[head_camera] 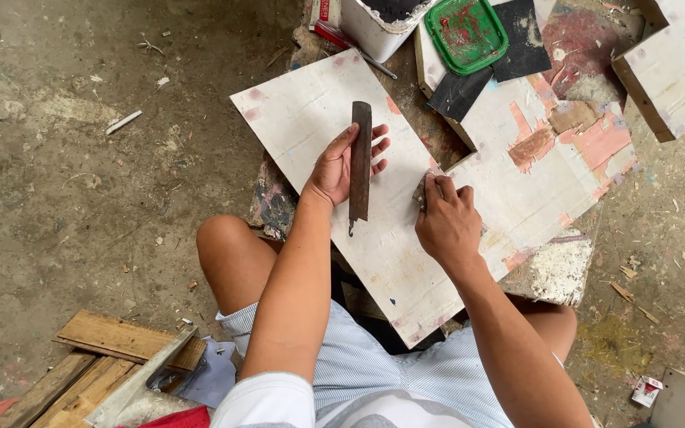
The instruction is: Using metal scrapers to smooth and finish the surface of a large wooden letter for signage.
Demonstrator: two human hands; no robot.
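My left hand [341, 166] holds a long, narrow, dark rusty metal strip [360, 162] with a small hook at its near end, upright above a white board [303, 119]. My right hand [445, 222] is closed on a small grey folded piece, likely sandpaper [422, 190], just to the right of the strip and pressed near the board. The white board lies tilted across my knees and a low, paint-stained work surface [549, 150]. The two hands are a short gap apart.
Behind the board sit a green lid [466, 33], dark sandpaper sheets [460, 92], a white container [374, 24] and a white box [675, 67] at the far right. Wooden planks [112, 349] lie on the concrete floor [81, 198] at the near left.
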